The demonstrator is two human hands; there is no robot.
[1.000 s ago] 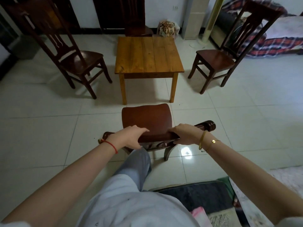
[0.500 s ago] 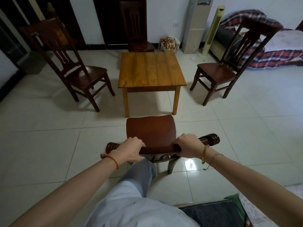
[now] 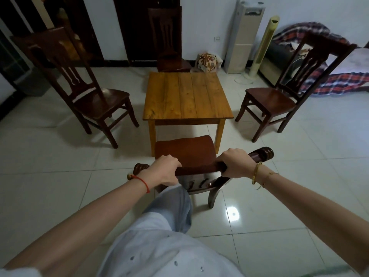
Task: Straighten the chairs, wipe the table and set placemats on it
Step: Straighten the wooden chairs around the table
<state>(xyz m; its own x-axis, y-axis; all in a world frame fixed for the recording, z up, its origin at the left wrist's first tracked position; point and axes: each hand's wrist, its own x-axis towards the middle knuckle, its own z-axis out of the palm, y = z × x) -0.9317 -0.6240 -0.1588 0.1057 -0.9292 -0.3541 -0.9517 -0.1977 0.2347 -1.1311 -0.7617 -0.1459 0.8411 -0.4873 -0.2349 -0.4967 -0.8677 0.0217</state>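
A small square wooden table (image 3: 187,96) stands on the tiled floor with a bare top. Right in front of me is a dark wooden chair (image 3: 184,151), its seat edge close under the table's near side. My left hand (image 3: 163,169) and my right hand (image 3: 234,163) both grip the chair's top rail from behind. A second chair (image 3: 95,100) stands angled at the table's left, a third chair (image 3: 273,98) angled at its right, and a fourth chair (image 3: 169,39) at the far side.
A white floor unit (image 3: 243,37) and a yellow tower fan (image 3: 263,47) stand by the back wall. A patterned bag (image 3: 207,60) lies beside them. A bed with a plaid blanket (image 3: 339,80) is at the right. My leg is behind the chair.
The chair I hold has moved forward to the table, and its seat now reaches the table's near edge. The rug behind me has dropped out of view.
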